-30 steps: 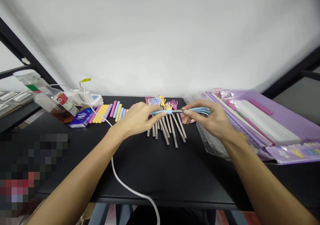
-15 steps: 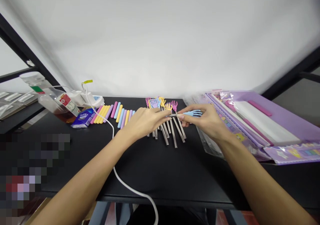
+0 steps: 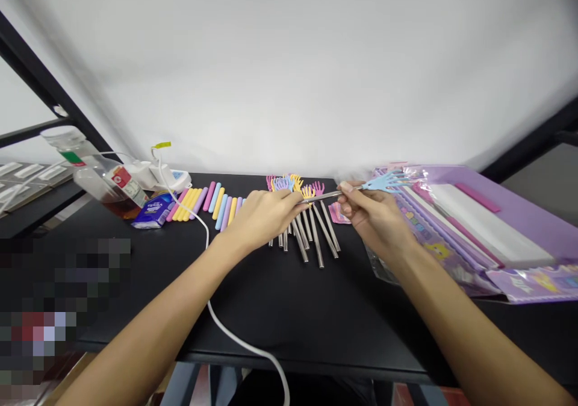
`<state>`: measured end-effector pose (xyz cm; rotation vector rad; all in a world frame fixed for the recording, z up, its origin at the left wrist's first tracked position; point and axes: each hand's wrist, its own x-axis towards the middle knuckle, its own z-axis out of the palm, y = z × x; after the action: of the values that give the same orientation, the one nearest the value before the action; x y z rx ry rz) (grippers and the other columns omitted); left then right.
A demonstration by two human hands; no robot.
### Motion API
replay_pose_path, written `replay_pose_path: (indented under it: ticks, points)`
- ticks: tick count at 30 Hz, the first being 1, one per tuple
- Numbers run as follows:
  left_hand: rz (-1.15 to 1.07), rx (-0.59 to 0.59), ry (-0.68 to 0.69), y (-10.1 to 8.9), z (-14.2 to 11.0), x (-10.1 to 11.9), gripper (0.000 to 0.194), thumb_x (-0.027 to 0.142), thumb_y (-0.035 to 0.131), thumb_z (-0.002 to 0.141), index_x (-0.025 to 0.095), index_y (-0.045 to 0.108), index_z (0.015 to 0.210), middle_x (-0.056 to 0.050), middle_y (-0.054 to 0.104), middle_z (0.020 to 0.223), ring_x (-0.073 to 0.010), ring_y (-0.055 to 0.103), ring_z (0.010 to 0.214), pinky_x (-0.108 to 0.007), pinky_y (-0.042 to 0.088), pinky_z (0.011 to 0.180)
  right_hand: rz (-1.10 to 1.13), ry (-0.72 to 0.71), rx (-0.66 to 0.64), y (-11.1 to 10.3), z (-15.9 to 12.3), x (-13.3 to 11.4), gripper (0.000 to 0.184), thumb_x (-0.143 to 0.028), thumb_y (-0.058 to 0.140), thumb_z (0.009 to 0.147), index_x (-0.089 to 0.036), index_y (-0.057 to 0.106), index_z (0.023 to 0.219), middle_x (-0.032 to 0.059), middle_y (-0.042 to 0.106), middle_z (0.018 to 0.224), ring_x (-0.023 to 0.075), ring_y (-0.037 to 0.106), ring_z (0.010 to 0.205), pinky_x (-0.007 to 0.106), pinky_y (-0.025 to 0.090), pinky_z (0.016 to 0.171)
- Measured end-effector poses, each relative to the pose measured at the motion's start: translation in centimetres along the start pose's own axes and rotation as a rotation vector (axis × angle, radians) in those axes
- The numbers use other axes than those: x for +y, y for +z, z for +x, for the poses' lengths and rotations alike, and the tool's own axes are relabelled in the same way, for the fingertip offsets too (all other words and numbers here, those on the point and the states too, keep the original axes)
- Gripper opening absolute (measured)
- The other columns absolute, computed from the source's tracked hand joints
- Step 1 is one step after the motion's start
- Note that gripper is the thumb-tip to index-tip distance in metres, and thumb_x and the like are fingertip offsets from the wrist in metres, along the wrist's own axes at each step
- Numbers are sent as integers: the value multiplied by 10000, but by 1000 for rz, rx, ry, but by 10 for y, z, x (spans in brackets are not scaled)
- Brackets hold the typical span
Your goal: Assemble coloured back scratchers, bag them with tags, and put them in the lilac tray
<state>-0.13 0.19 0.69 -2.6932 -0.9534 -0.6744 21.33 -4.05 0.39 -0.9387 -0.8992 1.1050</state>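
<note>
Stretched between my hands is a back scratcher with a light-blue claw head [image 3: 387, 181] and a thin metal rod. My left hand [image 3: 266, 214] is closed around its left end, and the fingers hide what lies under them. Close to the claw head, my right hand [image 3: 372, 210] pinches the rod between thumb and fingers. Behind and below the rod lies a bunch of metal-stemmed back scratchers [image 3: 318, 237] with pink, yellow, purple and blue claws. Left of them, a row of coloured handle sleeves [image 3: 192, 204] rests on the black table [image 3: 289, 321].
A purple box [image 3: 537, 213] with plastic wrapping stands on the right. At the left are a tilted bottle [image 3: 108, 180], a blue tissue pack [image 3: 154, 211] and a white power strip [image 3: 178, 180]. A white cable [image 3: 239, 341] runs across the table past my left forearm.
My right hand and the blue claw head have moved right, away from my left hand. More of the metal rod shows between my hands. The blue handle seen earlier is now covered.
</note>
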Motion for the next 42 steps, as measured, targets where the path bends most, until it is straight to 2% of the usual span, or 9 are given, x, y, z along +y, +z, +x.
replay_pose_path:
  ticks: [7, 11, 15, 19, 23, 28, 34, 38, 42]
  points:
    - [-13, 91, 56, 5, -1, 2, 369, 391, 398, 1058, 167, 683, 989, -46, 723, 791, -166, 643, 613, -281, 329, 513, -54, 23, -107, 3, -5, 4, 250, -348, 885, 711, -148, 762, 798, 42, 687, 696, 99, 591, 581, 223, 493, 556]
    - [-112, 2, 23, 1, 2, 1, 342, 399, 439, 1045, 176, 695, 1002, -48, 743, 838, -176, 670, 672, -278, 375, 561, -62, -1, -84, 2, -4, 5, 256, -347, 890, 702, -142, 760, 784, 39, 677, 663, 96, 582, 555, 215, 473, 526]
    - [-221, -91, 2, -6, 4, -14, 333, 394, 468, 1035, 173, 712, 983, -48, 740, 843, -181, 674, 733, -282, 408, 637, -39, -33, 7, -1, -1, 2, 288, -336, 920, 645, -120, 764, 753, 45, 668, 648, 91, 566, 540, 204, 462, 494]
    - [-265, -120, 26, -12, 4, -30, 378, 443, 466, 1027, 183, 731, 958, -38, 726, 796, -159, 640, 688, -281, 384, 627, -30, -50, 20, 2, 0, -1, 315, -354, 927, 630, -105, 770, 744, 52, 666, 642, 81, 560, 521, 188, 445, 471]
    - [-296, -139, 33, -18, 3, -35, 380, 444, 476, 1022, 183, 737, 933, -31, 719, 769, -146, 617, 656, -275, 375, 620, -21, -31, 2, 2, 1, -3, 338, -381, 924, 632, -100, 774, 745, 63, 670, 637, 84, 563, 517, 188, 449, 474]
    - [-244, -144, 17, -18, 0, -27, 348, 417, 472, 1024, 187, 730, 984, -36, 732, 808, -164, 650, 698, -279, 396, 630, 25, -33, 45, -4, 4, -3, 320, -368, 934, 618, -116, 767, 723, 51, 668, 632, 74, 554, 525, 172, 450, 478]
    - [-142, -94, 29, -2, 2, -8, 324, 354, 454, 1037, 178, 716, 1107, -72, 764, 908, -209, 711, 769, -298, 450, 659, 24, 19, -28, 3, -2, 6, 301, -384, 886, 697, -120, 779, 794, 44, 671, 652, 87, 594, 564, 179, 482, 523]
    - [-137, -80, 6, -5, 4, -21, 301, 385, 525, 1006, 200, 760, 1039, -57, 780, 869, -215, 725, 768, -295, 466, 672, 13, -67, 50, -1, 3, -1, 311, -379, 905, 671, -116, 757, 745, 22, 643, 624, 62, 535, 508, 168, 446, 468]
    - [-30, -22, -96, -17, 0, -51, 217, 357, 635, 934, 213, 791, 978, -58, 794, 878, -231, 737, 777, -296, 472, 664, 117, -197, 276, -18, 14, -17, 333, -335, 944, 611, -134, 679, 629, 2, 647, 661, 29, 480, 490, 140, 397, 418]
